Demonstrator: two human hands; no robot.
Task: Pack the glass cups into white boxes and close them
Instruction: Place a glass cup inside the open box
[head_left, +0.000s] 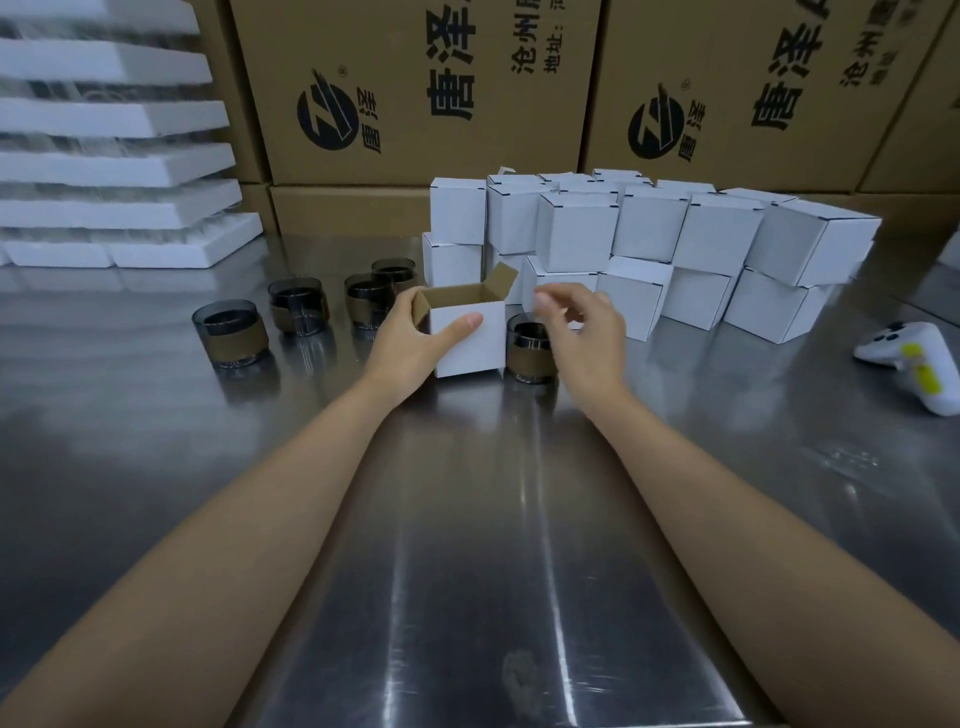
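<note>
Left hand (410, 343) grips the open white box (472, 348), brown inside; right hand (587, 332) relaxed, empty, by a smoky brown-banded cup (527, 340).

Left carton (405, 156): black round logo (327, 117) with small 唐泽 beside it, then big 唐泽 and smaller lines starting 沧州 and 地址:, all printed sideways and cut off at the top of the frame. Right carton (753, 161): matching logo (657, 127) with small 唐泽, big 唐泽, and a line starting 沧州. The rest is too blurred to read.
</note>
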